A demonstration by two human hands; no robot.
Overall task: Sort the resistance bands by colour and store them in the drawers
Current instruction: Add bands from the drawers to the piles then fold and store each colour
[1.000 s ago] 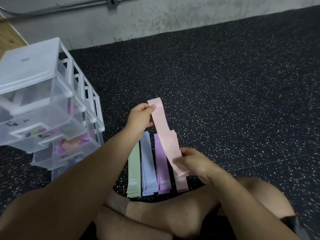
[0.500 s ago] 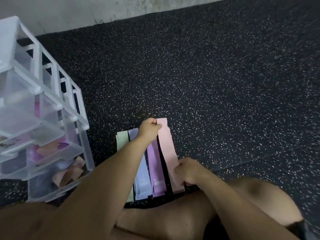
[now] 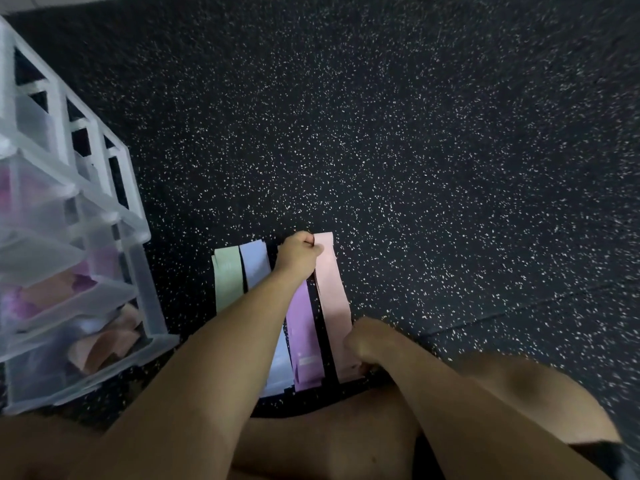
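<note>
Four piles of flat resistance bands lie side by side on the dark speckled floor in front of my crossed legs: green [image 3: 227,277], pale blue [image 3: 255,261], purple [image 3: 304,334] and pink [image 3: 331,299]. My left hand [image 3: 299,252] pinches the far end of the top pink band. My right hand [image 3: 363,342] grips its near end, so the band lies stretched flat along the pink pile. My left forearm hides the middle of the blue and green piles.
A clear plastic drawer unit [image 3: 69,265] stands at the left, its drawers partly pulled out with pink, purple and peach bands inside. My bare knees fill the bottom of the view. Speckled black rubber flooring [image 3: 433,168] stretches beyond the piles.
Both hands have lowered the pink band from the air onto the pink pile and drawn it straight. The view has tilted down, so the wall and the unit's top have left the frame.
</note>
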